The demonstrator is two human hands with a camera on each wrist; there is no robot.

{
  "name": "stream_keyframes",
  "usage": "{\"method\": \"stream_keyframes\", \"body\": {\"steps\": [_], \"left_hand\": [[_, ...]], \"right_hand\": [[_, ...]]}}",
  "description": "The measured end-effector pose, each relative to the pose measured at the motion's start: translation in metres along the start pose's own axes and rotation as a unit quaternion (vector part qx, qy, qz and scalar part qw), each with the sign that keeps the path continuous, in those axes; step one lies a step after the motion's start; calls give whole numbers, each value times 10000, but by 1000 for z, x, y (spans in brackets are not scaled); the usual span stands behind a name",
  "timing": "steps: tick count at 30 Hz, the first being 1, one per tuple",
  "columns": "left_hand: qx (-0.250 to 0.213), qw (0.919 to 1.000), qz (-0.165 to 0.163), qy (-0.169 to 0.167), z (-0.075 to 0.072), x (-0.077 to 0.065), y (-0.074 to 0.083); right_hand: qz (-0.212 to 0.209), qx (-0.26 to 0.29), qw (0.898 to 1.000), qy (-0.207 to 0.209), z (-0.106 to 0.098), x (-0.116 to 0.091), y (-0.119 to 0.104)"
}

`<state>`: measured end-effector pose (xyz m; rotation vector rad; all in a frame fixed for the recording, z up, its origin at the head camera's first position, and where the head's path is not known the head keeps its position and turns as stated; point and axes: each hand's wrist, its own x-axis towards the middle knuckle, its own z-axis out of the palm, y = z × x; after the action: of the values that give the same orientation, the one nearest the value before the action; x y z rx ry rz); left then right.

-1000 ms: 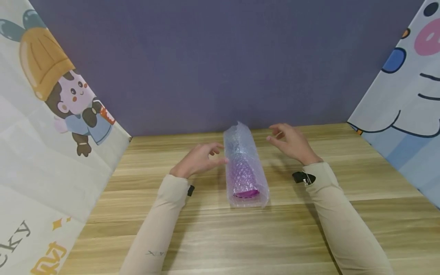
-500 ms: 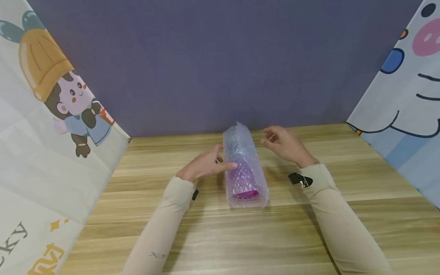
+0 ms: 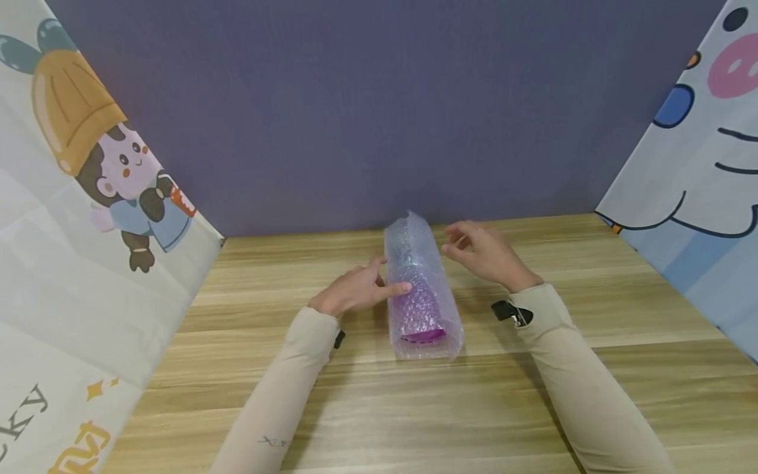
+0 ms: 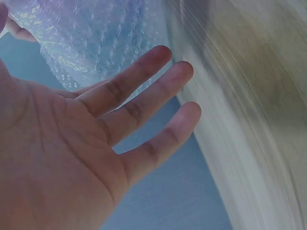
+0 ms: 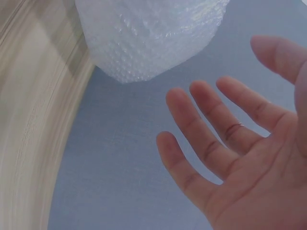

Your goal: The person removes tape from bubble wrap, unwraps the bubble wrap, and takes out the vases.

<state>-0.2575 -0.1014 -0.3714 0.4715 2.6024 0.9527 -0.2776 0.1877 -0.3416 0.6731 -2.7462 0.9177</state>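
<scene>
One bubble-wrapped bundle lies beside the left hand, seemingly touching.

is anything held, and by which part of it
Nothing seems held: the left hand only touches the bubble-wrapped bundle, midway along; the right hand is empty.

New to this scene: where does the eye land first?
Probably on the shiny bubble-wrapped bundle, purple at its near end, lying mid-table on the wood-grain tabletop. The left grip lies partly over its left side, while the right grip hovers apart from it on the right. Next, likely the orange-hatted cartoon figure at far left and the pink cartoon snout at upper right.
</scene>
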Motion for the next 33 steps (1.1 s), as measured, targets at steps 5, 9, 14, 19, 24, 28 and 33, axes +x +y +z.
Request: {"method": "stream_keyframes", "body": {"steps": [5, 9, 14, 19, 24, 28, 33], "left_hand": [[78, 9998, 128, 92, 2, 1, 1], [62, 9995, 208, 230, 3, 0, 4], [89, 9986, 284, 439, 4, 1, 7], [334, 9965, 433, 629, 7, 3, 9], [503, 9950, 479, 716, 9, 5, 10], [582, 9945, 470, 739, 11, 5, 10], [628, 9937, 491, 785, 12, 6, 10]], "right_hand": [[-47, -10, 10000, -70, 2, 0, -3], [-53, 17, 9999, -130, 3, 0, -6], [-64, 114, 9995, -273, 6, -1, -11], [-81, 121, 9993, -358, 8, 0, -15], [-165, 163, 9989, -398, 11, 1, -17], [-176, 220, 9985, -471, 12, 0, -19], [-153, 165, 9981, -575, 15, -1, -22]]}}
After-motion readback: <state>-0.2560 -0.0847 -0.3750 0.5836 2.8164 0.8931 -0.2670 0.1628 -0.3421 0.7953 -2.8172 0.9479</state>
